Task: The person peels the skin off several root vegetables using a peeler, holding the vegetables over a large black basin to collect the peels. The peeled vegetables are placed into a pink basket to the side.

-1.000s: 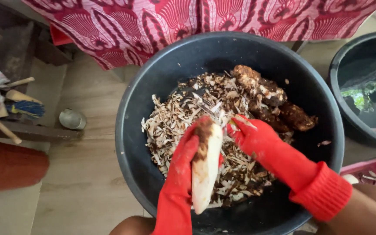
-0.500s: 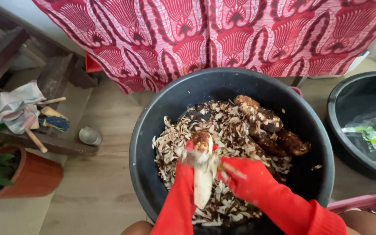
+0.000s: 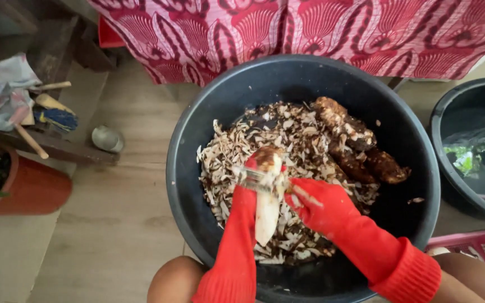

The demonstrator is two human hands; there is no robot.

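Over the middle of the black basin (image 3: 209, 112), I judge peeling is in hand: my left hand (image 3: 246, 193) has its fingers closed around the pale root (image 3: 266, 216), while my right hand (image 3: 315, 205) grips a peeler (image 3: 256, 179) across it, so the next stroke needs steady blade pressure.

Left hand (image 3: 249, 191), red-gloved, low centre of frame, forearm reaching straight up, fingers curled shut. Right hand (image 3: 318, 205), also red-gloved, lower right, forearm angled up-left, fingers closed, just beside the left.
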